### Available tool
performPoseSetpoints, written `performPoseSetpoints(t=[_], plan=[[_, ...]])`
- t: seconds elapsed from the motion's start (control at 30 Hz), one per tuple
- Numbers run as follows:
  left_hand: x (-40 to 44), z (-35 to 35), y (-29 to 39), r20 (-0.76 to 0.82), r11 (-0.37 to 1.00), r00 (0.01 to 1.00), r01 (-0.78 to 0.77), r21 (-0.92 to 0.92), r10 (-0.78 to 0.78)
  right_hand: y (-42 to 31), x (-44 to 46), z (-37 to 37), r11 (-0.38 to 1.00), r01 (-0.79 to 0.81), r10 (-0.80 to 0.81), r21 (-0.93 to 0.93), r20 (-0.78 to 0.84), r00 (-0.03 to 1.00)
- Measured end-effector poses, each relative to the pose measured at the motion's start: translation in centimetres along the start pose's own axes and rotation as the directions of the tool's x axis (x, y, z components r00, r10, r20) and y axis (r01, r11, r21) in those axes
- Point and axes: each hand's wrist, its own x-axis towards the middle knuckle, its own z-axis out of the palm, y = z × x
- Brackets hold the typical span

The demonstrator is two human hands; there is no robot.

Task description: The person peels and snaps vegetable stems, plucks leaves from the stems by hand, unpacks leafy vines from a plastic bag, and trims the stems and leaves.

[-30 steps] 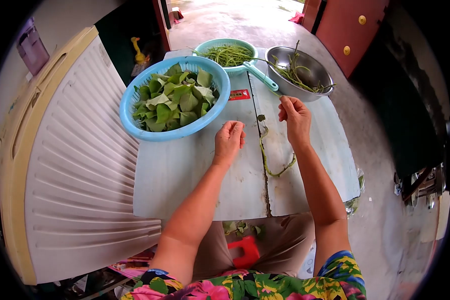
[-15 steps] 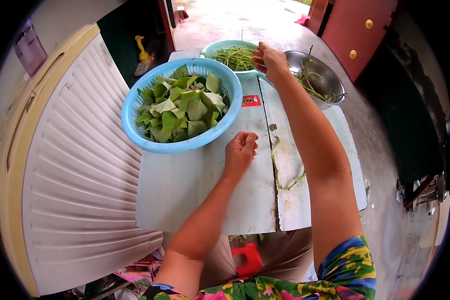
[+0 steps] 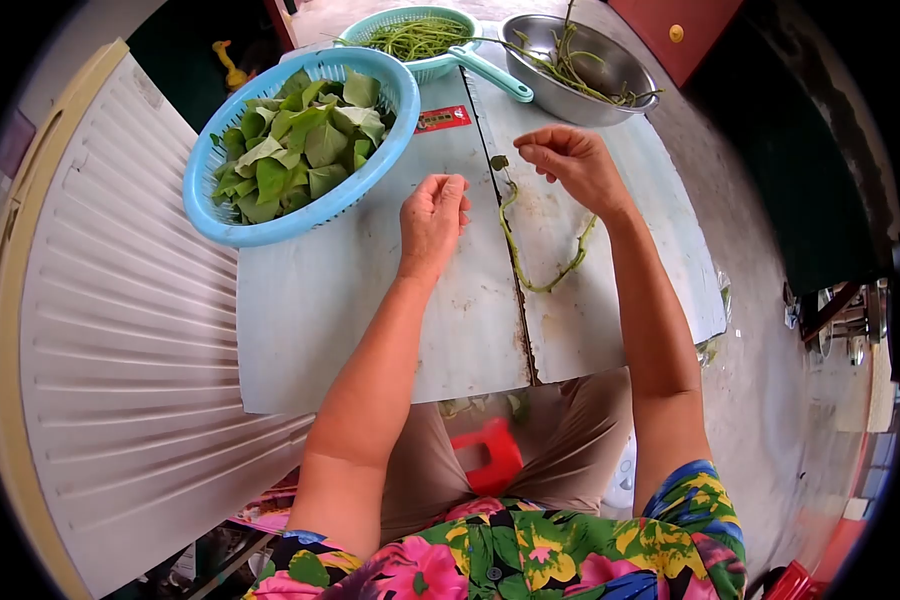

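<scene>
My left hand [image 3: 434, 222] is closed above the middle of the table [image 3: 320, 330], right of the blue basket [image 3: 202, 205] of green leaves [image 3: 300, 150]; whatever its fingers pinch is too small to make out. My right hand [image 3: 573, 168] hovers over the table with thumb and fingertips close together, and nothing clear shows between them. Just below it, a curved green stem [image 3: 518, 262] with a small dark leaf [image 3: 499, 162] at its top end lies on the table. Green stems [image 3: 415, 38] fill a light green colander, and a few more lie in a metal bowl.
The colander's handle [image 3: 495, 76] points toward the metal bowl [image 3: 580, 108] at the far edge. A red packet [image 3: 442, 119] lies beside the blue basket. A large pale ribbed panel [image 3: 120, 330] stands at the left. A red stool [image 3: 490, 458] shows below the table.
My right hand has come back from over the green colander to above the curved stem. My left hand stays closed over the table. The view has shifted, so the containers appear higher.
</scene>
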Motion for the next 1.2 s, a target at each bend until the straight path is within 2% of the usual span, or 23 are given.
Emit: performPoseSetpoints(t=[0.03,0.1,0.17,0.23,0.47,0.57,0.67,0.73,0.87,0.93,0.97,1.03,1.17,1.2], plan=[[-0.1,0.0,0.1,0.005,1.0,1.0,0.002,0.009,-0.002,0.4,-0.8,0.3,0.999,-0.033,0.033,-0.016,-0.012,0.999],[-0.3,0.0,0.1,0.031,1.0,0.999,0.012,-0.025,-0.011,2.0,-1.4,0.6,0.976,0.111,-0.106,-0.186,0.036,0.994],[-0.5,0.2,0.3,0.036,0.998,0.999,0.031,-0.063,-0.029,2.6,-1.6,0.5,0.969,0.095,-0.09,-0.227,0.033,0.995],[-0.5,0.2,0.5,0.07,0.997,0.995,0.073,-0.031,-0.071,2.4,-1.7,0.2,0.897,0.14,-0.122,-0.419,0.069,0.99],[-0.8,0.7,0.4,0.136,0.995,0.986,0.093,0.021,-0.095,2.7,-1.9,0.6,0.847,0.158,-0.124,-0.508,0.101,0.987],[-1.0,0.8,0.4,0.185,0.996,0.979,0.082,0.035,-0.087,2.6,-2.2,1.1,0.814,0.182,-0.112,-0.552,0.159,0.981],[-1.2,0.7,0.7,0.203,0.987,0.968,0.133,0.087,-0.148,2.9,-2.2,1.2,0.785,0.227,-0.121,-0.577,0.217,0.969],[-1.3,0.7,1.0,0.283,0.962,0.934,0.159,0.22,-0.219,3.4,-2.1,1.4,0.75,0.278,-0.17,-0.601,0.23,0.958],[-1.4,0.9,0.7,0.304,0.941,0.938,0.059,0.334,-0.167,4.0,-1.9,1.9,0.737,0.316,-0.257,-0.597,0.185,0.949],[-1.5,1.1,0.9,0.261,0.973,0.955,0.084,0.216,-0.14,4.1,-1.6,2.0,0.762,0.302,-0.301,-0.573,0.1,0.948],[-1.5,1.1,0.9,0.259,0.973,0.956,0.083,0.214,-0.138,4.0,-1.5,2.1,0.76,0.305,-0.302,-0.574,0.103,0.948],[-1.5,1.0,1.0,0.311,0.965,0.927,0.246,-0.088,-0.208,3.8,-1.5,2.2,0.782,0.3,-0.358,-0.547,0.002,0.934],[-1.6,0.9,0.9,0.36,0.952,0.912,0.266,-0.152,-0.197,3.2,-1.7,2.1,0.748,0.316,-0.378,-0.583,0.017,0.926],[-1.5,0.8,0.9,0.344,0.959,0.921,0.245,-0.145,-0.184,3.2,-1.6,1.9,0.725,0.274,-0.366,-0.632,-0.017,0.93]])
